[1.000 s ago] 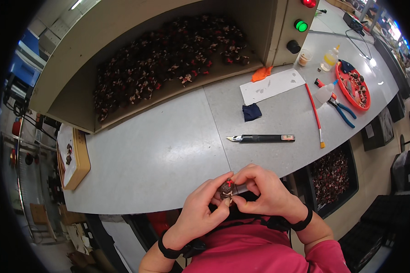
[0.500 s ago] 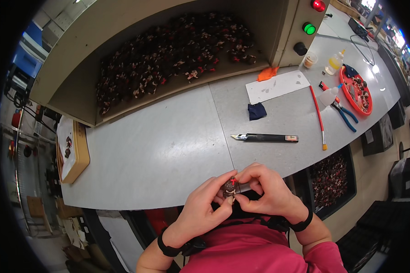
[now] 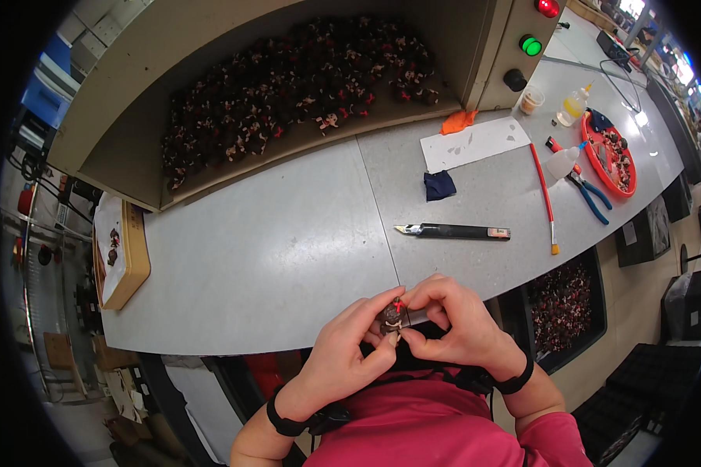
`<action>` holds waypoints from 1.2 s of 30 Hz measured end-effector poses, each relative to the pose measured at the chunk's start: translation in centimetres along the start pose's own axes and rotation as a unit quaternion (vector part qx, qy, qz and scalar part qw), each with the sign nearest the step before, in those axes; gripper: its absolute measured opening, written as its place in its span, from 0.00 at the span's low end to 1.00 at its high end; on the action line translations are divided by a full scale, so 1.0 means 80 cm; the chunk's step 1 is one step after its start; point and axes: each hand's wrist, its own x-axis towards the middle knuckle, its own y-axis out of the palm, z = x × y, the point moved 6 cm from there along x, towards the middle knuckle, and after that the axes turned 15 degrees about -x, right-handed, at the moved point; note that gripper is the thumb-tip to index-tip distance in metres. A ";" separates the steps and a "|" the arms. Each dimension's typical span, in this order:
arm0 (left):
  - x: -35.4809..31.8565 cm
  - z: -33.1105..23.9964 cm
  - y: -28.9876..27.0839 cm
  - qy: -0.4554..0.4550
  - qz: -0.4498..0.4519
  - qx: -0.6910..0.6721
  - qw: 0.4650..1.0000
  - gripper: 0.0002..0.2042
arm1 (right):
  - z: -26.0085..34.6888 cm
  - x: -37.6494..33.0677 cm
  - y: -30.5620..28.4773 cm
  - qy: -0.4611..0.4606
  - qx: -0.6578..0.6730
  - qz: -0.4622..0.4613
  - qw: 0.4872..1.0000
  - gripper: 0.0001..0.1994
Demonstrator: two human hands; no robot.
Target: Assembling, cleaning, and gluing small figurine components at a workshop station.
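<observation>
A small dark brown figurine (image 3: 392, 314) with a red bow on top and a cream-coloured band lower down is held just off the table's near edge. My left hand (image 3: 349, 342) pinches it between thumb and fingers from the left. From the other side, my right hand (image 3: 458, 325) is closed with its thumb and fingertips against the figurine. Fingers cover part of its sides. Beyond the hands, a black-handled craft knife (image 3: 461, 233) lies on the grey table (image 3: 280, 265), its blade pointing left.
A beige booth (image 3: 105, 167) holds a heap of similar figurines (image 3: 296, 86). To the right lie a dark blue cloth (image 3: 439, 186), white sheet (image 3: 475, 143), red-handled brush (image 3: 543, 194), pliers (image 3: 592, 198), squeeze bottle (image 3: 562, 162) and red tray (image 3: 629, 183). A tan box (image 3: 136, 268) stands left.
Both hands keep their grip on the figurine, which looks slightly turned. The whole view has shifted a little; the things on the table have not moved.
</observation>
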 end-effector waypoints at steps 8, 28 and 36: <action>0.001 -0.001 0.000 0.011 -0.001 -0.008 1.000 0.27 | 0.002 0.001 -0.001 -0.001 0.000 -0.003 1.000 0.22; 0.001 -0.001 0.000 0.008 -0.009 -0.012 1.000 0.27 | 0.002 0.003 -0.004 0.026 -0.007 -0.002 1.000 0.21; 0.001 0.000 -0.001 0.009 -0.007 -0.021 1.000 0.27 | -0.001 0.001 -0.002 0.019 -0.007 -0.011 1.000 0.21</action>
